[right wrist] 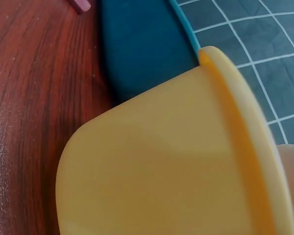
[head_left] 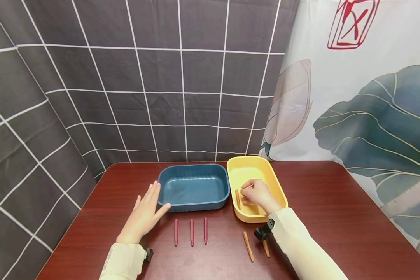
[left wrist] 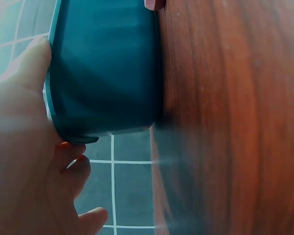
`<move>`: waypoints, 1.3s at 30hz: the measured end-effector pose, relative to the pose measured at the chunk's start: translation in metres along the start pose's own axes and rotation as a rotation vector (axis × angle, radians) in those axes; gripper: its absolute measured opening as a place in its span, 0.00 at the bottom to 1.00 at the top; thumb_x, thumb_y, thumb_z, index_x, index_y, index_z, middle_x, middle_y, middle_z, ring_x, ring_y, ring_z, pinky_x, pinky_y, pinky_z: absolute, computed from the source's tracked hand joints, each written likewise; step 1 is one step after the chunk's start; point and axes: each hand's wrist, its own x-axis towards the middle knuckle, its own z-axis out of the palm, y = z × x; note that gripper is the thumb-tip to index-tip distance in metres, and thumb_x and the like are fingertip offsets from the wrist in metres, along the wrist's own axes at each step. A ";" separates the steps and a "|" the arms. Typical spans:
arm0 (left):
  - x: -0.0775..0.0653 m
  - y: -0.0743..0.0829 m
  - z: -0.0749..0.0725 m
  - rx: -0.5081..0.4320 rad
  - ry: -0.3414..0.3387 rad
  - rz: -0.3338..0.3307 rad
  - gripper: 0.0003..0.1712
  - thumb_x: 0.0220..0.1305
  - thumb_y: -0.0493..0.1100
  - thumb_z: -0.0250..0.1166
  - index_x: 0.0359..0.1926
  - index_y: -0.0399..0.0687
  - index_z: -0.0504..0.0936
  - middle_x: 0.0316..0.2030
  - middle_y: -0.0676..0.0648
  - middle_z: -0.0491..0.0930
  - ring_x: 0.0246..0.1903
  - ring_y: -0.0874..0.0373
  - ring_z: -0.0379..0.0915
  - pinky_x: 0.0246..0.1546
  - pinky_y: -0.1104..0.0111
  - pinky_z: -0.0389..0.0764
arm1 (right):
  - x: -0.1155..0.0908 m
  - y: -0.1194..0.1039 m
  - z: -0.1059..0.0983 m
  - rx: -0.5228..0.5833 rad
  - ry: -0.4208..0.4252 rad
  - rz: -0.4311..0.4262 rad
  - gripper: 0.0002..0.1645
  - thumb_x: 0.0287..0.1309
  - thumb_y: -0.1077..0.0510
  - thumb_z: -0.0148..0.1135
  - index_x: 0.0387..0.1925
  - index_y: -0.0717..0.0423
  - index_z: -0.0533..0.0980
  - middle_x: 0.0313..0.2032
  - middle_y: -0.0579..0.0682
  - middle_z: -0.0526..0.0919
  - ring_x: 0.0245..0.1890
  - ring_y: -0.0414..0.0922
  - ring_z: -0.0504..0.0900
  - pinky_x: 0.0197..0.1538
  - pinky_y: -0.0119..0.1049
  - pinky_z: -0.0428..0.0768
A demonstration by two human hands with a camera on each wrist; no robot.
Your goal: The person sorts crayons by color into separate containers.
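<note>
A blue tray (head_left: 196, 186) stands at the back of the table, touching or nearly touching a yellow tray (head_left: 279, 186) on its right. My left hand (head_left: 141, 216) is at the blue tray's left front corner, fingers straight and thumb spread along the rim. My right hand (head_left: 260, 194) reaches into the yellow tray with bent fingers. Just left of its fingertips an orange crayon-like stick (head_left: 238, 199) shows whole; whether the fingers hold anything is unclear. In the right wrist view the yellow tray's wall (right wrist: 152, 161) hides most of that hand.
Three dark pink sticks (head_left: 191, 232) lie in a row before the blue tray. Orange sticks (head_left: 248, 246) lie in front of the yellow tray, one partly under the right wrist's camera (head_left: 264, 230). A dark grid curtain (head_left: 161, 77) hangs behind the table.
</note>
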 end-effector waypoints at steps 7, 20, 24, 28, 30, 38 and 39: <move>-0.001 0.000 0.000 -0.008 -0.005 0.000 0.50 0.72 0.63 0.58 0.79 0.35 0.51 0.78 0.35 0.50 0.77 0.38 0.45 0.72 0.36 0.46 | -0.008 -0.001 -0.008 0.003 -0.009 -0.050 0.11 0.61 0.67 0.63 0.43 0.72 0.75 0.29 0.59 0.82 0.24 0.46 0.85 0.35 0.40 0.88; -0.002 0.000 -0.001 -0.004 0.000 0.000 0.50 0.72 0.63 0.59 0.79 0.36 0.51 0.78 0.35 0.50 0.77 0.38 0.45 0.73 0.37 0.47 | -0.053 -0.011 -0.031 -0.031 -0.017 -0.322 0.12 0.61 0.67 0.64 0.45 0.72 0.78 0.33 0.58 0.85 0.30 0.51 0.85 0.35 0.39 0.88; -0.003 -0.001 -0.002 -0.004 -0.001 0.001 0.50 0.72 0.63 0.59 0.79 0.36 0.51 0.78 0.36 0.50 0.77 0.38 0.45 0.73 0.37 0.47 | -0.070 -0.010 -0.035 -0.138 0.033 -0.397 0.09 0.60 0.67 0.68 0.43 0.65 0.81 0.31 0.50 0.85 0.29 0.46 0.85 0.32 0.32 0.84; -0.002 -0.002 -0.001 -0.006 -0.002 0.000 0.51 0.72 0.63 0.58 0.79 0.36 0.51 0.78 0.36 0.49 0.77 0.38 0.45 0.73 0.37 0.47 | -0.086 -0.006 -0.036 -0.259 0.126 -0.474 0.07 0.56 0.67 0.71 0.38 0.59 0.83 0.28 0.43 0.85 0.29 0.38 0.83 0.32 0.30 0.80; -0.002 -0.002 0.000 -0.007 -0.001 0.001 0.51 0.72 0.64 0.58 0.79 0.36 0.50 0.78 0.36 0.49 0.77 0.38 0.45 0.73 0.37 0.47 | -0.093 -0.003 -0.036 -0.288 0.152 -0.493 0.07 0.55 0.67 0.71 0.37 0.57 0.84 0.27 0.41 0.85 0.28 0.36 0.82 0.33 0.31 0.81; 0.000 -0.002 0.002 -0.011 -0.002 0.000 0.51 0.72 0.65 0.57 0.79 0.37 0.50 0.79 0.36 0.49 0.77 0.38 0.44 0.73 0.37 0.46 | -0.114 0.009 -0.038 -0.387 0.180 -0.447 0.08 0.52 0.66 0.72 0.29 0.52 0.81 0.22 0.36 0.79 0.25 0.31 0.76 0.31 0.30 0.78; 0.000 -0.002 0.002 -0.010 -0.002 -0.001 0.51 0.72 0.65 0.57 0.79 0.37 0.50 0.79 0.36 0.49 0.77 0.38 0.44 0.73 0.37 0.46 | -0.116 0.011 -0.038 -0.398 0.169 -0.427 0.07 0.52 0.65 0.73 0.28 0.52 0.81 0.22 0.36 0.79 0.24 0.31 0.76 0.31 0.30 0.77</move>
